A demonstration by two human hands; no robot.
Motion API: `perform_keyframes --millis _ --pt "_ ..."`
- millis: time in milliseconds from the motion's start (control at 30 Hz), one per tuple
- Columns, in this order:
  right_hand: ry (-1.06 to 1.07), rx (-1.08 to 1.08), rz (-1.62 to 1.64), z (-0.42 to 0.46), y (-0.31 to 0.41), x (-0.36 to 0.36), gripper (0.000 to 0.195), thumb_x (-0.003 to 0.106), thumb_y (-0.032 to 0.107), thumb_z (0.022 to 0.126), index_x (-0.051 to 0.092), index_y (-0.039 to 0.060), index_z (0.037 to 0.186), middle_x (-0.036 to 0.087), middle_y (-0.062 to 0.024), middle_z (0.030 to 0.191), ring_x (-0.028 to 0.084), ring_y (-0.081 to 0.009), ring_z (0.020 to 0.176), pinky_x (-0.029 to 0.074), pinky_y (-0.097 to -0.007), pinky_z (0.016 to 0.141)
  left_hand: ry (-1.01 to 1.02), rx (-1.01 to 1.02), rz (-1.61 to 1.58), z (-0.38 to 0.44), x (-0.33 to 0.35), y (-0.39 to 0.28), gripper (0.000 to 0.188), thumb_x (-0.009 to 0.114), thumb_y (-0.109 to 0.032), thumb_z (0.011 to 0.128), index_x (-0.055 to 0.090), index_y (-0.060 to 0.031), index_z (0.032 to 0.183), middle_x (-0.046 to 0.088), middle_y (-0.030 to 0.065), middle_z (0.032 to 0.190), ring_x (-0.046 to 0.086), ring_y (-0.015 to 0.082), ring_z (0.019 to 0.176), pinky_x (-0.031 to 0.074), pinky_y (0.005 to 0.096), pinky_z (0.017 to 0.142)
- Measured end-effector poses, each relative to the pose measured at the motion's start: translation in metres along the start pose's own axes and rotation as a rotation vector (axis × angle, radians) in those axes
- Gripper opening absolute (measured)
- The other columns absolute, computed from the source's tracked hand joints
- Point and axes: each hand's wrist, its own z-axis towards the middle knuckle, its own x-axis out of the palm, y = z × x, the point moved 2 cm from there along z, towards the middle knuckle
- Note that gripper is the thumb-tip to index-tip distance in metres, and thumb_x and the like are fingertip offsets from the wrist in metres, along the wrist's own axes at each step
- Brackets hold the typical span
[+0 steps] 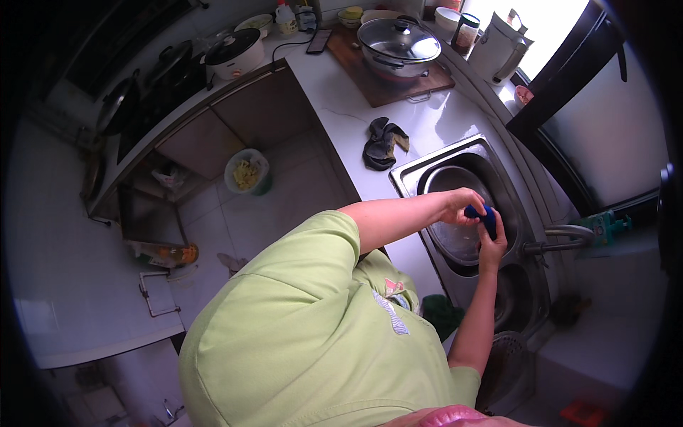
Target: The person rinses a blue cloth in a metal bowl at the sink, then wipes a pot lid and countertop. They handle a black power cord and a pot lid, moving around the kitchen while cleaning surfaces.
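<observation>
Above a round metal basin [451, 243] in the near sink bowl, both of my hands meet at a small dark blue item [490, 220], perhaps a cloth or sponge. My left hand [463, 205] pinches its upper end with bent fingers. From below, my right hand [493, 241] grips its lower edge with fingers and thumb. The basin appears to hold some water. A curved metal faucet [565, 235] stands at the sink's right side. A dark, crumpled cloth or glove [383, 144] with a tan patch lies on the counter above the sink.
A lidded pot [399, 48] stands on a wooden board [368, 85]. A phone [319, 41] and a white electric cooker [235, 53] sit farther left. A bin with scraps [248, 172] stands on the floor. An open window frame [560, 101] is at the right, above a green pump bottle [603, 228].
</observation>
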Motion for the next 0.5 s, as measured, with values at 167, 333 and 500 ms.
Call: perform_keyframes --millis 167,333,500 --pt "0.036 0.573 1.007 -0.019 0.029 0.014 0.032 0.057 0.042 0.092 0.056 0.0137 0.107 0.052 0.0001 0.074 0.042 -0.0101 0.043 0.029 -0.0233 0.039 0.021 0.331 0.484 -0.002 -0.012 -0.017 0.052 0.071 -0.028 0.084 0.049 -0.0099 0.128 0.065 0.0060 0.102 0.061 0.0138 0.085 0.050 0.0286 0.072" --pt "0.476 0.711 1.481 -0.035 0.031 0.027 0.048 0.052 0.054 0.091 0.055 0.0072 0.098 0.055 -0.0021 0.075 0.040 -0.0102 0.042 0.027 -0.0236 0.038 0.294 0.449 0.326 -0.036 0.046 -0.023 0.066 0.069 -0.041 0.083 0.045 -0.0123 0.137 0.054 0.0073 0.122 0.053 0.0168 0.110 0.044 0.0359 0.092" --pt "0.383 0.680 1.395 -0.035 0.035 0.028 0.047 0.040 0.060 0.093 0.055 0.0165 0.104 0.054 -0.0027 0.070 0.037 -0.0105 0.036 0.023 -0.0231 0.033 0.026 0.679 0.609 -0.017 0.056 -0.016 0.024 0.054 -0.020 0.096 0.062 -0.0010 0.108 0.060 0.0050 0.070 0.062 0.0150 0.062 0.052 0.0261 0.061"
